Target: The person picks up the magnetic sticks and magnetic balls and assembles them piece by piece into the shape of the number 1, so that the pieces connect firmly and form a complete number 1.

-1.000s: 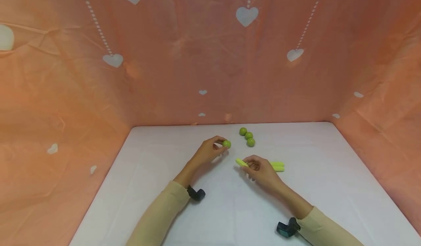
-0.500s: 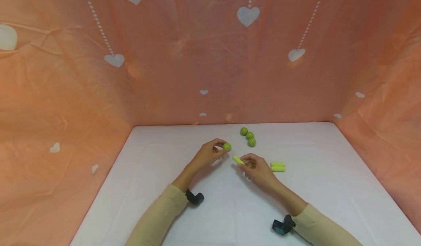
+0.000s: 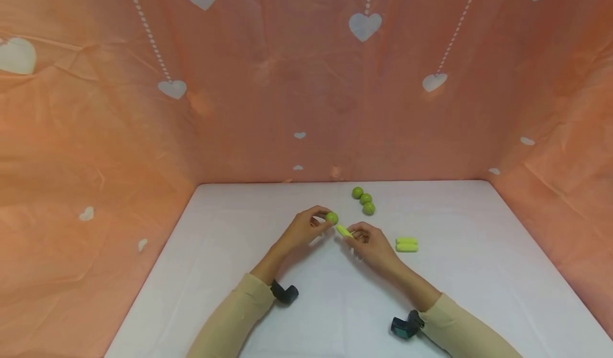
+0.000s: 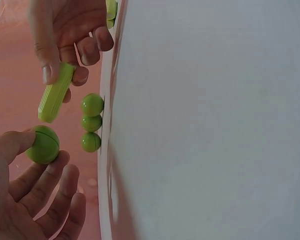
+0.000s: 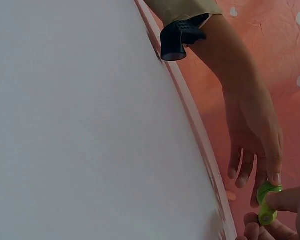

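A: Pls tell me, what is in the left hand?

B: LH holds a glossy green ball w/ a thin seam line around it. The ball sits b/w the thumb and the fingertips, on the side facing the right hand. The other fingers of LH are loosely spread, acc. to the left wrist view.

A: OK, and RH?

B: RH pinches a short, ribbed, yellow-green stick near one end, w/ thumb and fingers. The other end of the stick goes out past the fingertips and points to the ball.

A: Do they touch?

B: In the left wrist view there is a narrow gap, so the stick's end is just beside the ball. In the right wrist view one overlaps the other, so from there I cannot tell.

A: What else is near?

B: Three more green balls lie beyond the hands in a slanting row, each one touching the next. Two more yellow-green sticks lie side by side, to the right of RH. All these rest on the white table. Behind is an orange cloth w/ white hearts.
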`<state>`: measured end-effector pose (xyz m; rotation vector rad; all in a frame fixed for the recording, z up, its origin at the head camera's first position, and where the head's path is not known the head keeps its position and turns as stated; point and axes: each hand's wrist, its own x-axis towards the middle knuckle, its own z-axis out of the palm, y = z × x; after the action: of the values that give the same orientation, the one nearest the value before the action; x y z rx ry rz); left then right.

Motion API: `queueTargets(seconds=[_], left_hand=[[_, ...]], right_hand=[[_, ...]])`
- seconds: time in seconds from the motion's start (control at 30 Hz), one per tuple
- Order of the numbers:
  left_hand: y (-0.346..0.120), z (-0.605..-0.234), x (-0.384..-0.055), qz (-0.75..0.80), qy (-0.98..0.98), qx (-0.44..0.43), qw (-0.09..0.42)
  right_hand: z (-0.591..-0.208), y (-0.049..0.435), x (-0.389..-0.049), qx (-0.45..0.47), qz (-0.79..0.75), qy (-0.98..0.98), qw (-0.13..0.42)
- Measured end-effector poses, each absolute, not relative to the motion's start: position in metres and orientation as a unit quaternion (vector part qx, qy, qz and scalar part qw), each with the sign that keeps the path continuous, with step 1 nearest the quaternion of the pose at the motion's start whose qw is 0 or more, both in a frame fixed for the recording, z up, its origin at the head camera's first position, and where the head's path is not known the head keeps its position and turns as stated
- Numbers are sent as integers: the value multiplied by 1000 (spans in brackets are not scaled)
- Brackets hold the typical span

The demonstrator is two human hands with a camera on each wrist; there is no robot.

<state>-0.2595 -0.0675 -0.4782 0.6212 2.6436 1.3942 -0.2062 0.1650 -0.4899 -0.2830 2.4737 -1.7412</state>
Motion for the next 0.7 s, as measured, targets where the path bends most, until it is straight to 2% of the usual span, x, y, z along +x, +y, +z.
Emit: queueTargets(seconds=[0.47,0.7], left_hand=[[-68,-481,-258,480,848,218,45],[-69,-487,-261,512,830,214,62]], right_hand=[[-494,160,-214,-87,-573,813,51],[-496,158,-217,-86,-571,815,51]])
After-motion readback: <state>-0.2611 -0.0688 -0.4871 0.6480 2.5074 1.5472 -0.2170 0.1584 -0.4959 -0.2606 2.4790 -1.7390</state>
